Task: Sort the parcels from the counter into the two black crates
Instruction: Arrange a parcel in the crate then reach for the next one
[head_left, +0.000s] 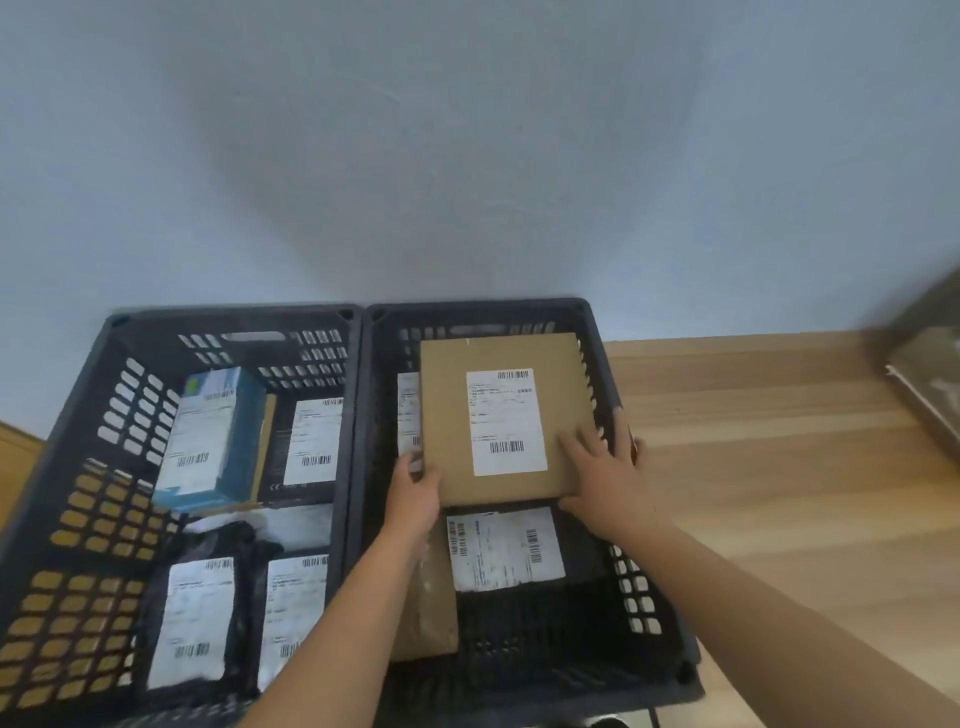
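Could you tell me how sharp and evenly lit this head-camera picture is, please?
Head view: the brown parcel and both hands are fairly sharp; the object at the right edge is smeared; wide-angle lens bends the crate rims; soft shadow on the wall.

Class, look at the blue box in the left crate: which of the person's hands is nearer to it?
Left. The left hand grips the brown parcel's left edge, nearest the blue box; the right hand rests on the parcel's far side.
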